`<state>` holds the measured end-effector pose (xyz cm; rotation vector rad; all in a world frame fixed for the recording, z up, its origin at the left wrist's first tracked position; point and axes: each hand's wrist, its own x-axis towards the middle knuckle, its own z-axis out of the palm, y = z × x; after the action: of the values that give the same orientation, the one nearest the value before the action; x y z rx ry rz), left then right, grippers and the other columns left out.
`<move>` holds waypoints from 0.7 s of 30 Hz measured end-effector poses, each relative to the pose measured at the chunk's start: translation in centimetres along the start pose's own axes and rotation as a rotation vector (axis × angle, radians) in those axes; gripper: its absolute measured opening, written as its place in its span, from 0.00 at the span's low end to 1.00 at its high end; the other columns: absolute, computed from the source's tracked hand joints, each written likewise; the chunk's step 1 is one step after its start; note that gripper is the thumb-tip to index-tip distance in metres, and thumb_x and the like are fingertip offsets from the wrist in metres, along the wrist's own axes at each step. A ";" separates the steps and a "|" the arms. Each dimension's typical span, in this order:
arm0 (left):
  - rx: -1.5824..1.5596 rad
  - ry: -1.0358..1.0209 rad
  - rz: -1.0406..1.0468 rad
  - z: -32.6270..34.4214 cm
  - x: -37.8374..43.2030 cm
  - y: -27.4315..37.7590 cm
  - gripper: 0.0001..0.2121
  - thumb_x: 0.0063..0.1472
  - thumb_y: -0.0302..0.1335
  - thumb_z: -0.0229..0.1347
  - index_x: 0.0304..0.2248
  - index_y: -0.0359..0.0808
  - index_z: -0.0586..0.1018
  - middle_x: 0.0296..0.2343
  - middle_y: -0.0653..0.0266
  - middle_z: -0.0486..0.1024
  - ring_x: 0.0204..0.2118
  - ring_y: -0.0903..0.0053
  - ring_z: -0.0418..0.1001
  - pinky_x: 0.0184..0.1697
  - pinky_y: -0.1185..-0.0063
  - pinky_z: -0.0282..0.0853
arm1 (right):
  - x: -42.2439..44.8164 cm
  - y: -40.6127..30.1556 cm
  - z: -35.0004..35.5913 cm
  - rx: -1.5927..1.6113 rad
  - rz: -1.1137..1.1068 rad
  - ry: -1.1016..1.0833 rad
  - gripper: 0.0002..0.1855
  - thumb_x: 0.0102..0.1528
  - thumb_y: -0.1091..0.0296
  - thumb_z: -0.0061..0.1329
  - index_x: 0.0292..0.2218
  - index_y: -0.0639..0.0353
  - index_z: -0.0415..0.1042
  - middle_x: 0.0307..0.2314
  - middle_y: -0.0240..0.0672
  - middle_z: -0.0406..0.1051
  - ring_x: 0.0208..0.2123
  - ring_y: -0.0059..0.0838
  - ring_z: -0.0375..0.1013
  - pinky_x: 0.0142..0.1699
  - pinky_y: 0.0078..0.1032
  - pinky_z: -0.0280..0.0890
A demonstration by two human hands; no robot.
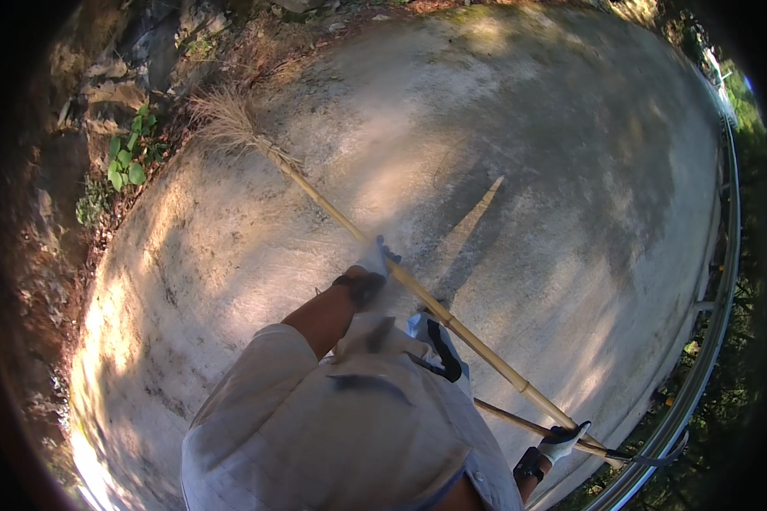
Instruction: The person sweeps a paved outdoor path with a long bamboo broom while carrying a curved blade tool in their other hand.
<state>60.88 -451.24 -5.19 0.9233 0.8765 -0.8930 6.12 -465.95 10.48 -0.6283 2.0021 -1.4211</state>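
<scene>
A long broom with a bamboo pole (486,353) slants across the view, and its brush of thin dry twigs (230,121) lies at the upper left. My left hand (374,259), gloved and somewhat blurred, grips the pole near its middle. Close to the pole's lower right end is my right hand (561,441), in a white and dark glove. It is closed around the pole and also the wooden handle of a sickle (514,418), which crosses the pole there. The sickle's curved blade (661,458) points outward at the lower right, over the guardrail in this view.
Pale concrete pavement (581,255) lies underfoot, patched with sun and shade. Along the left runs a rocky bank (108,89) with leaf litter and a green-leaved plant (126,156). A metal guardrail (732,255) curves along the right, with greenery beyond it.
</scene>
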 end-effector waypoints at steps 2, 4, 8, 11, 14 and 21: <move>-0.006 0.161 0.082 -2.5 -0.8 -0.1 0.10 0.56 0.33 0.47 0.20 0.44 0.61 0.14 0.70 0.55 0.17 0.73 0.56 0.29 0.71 0.64 | -0.5 -3.0 2.7 0.000 0.013 -0.086 0.21 0.48 0.44 0.48 0.26 0.55 0.65 0.11 0.22 0.47 0.11 0.15 0.48 0.16 0.16 0.45; -0.043 0.221 0.086 -4.4 -1.2 -0.9 0.10 0.55 0.33 0.46 0.19 0.45 0.60 0.14 0.70 0.55 0.17 0.73 0.55 0.28 0.71 0.62 | 1.4 -4.7 5.0 0.019 0.022 -0.166 0.21 0.46 0.48 0.52 0.29 0.58 0.67 0.11 0.23 0.52 0.10 0.14 0.48 0.15 0.15 0.44; -0.133 0.353 0.052 -10.9 0.4 -2.3 0.09 0.56 0.33 0.47 0.21 0.43 0.62 0.17 0.69 0.57 0.20 0.71 0.58 0.34 0.69 0.66 | 1.8 -7.9 11.5 0.052 -0.085 -0.383 0.15 0.47 0.58 0.53 0.31 0.59 0.69 0.21 0.33 0.68 0.09 0.14 0.52 0.13 0.14 0.47; -0.221 0.479 0.062 -12.2 -0.5 -2.7 0.08 0.56 0.31 0.46 0.21 0.43 0.62 0.17 0.71 0.57 0.19 0.73 0.56 0.31 0.72 0.65 | 2.0 -8.9 16.2 0.026 -0.096 -0.568 0.14 0.48 0.59 0.53 0.32 0.58 0.69 0.21 0.33 0.67 0.10 0.13 0.53 0.13 0.13 0.48; -0.338 0.480 0.101 -15.4 -0.3 -2.4 0.11 0.56 0.29 0.44 0.18 0.42 0.61 0.13 0.71 0.55 0.16 0.76 0.54 0.28 0.74 0.65 | -1.3 -11.0 21.6 -0.095 -0.102 -0.665 0.14 0.48 0.58 0.53 0.24 0.61 0.69 0.13 0.29 0.64 0.09 0.14 0.55 0.13 0.15 0.50; -0.132 0.487 0.077 -13.1 2.6 1.1 0.08 0.56 0.27 0.41 0.21 0.35 0.62 0.15 0.64 0.61 0.17 0.72 0.63 0.25 0.74 0.65 | -5.6 -12.6 30.9 -0.143 -0.174 -0.756 0.14 0.47 0.60 0.54 0.22 0.61 0.68 0.13 0.31 0.66 0.08 0.16 0.55 0.12 0.16 0.51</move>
<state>59.86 -439.55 -11.68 1.0697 1.2897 -0.5407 32.34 -486.67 15.89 -1.2144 1.4635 -0.9213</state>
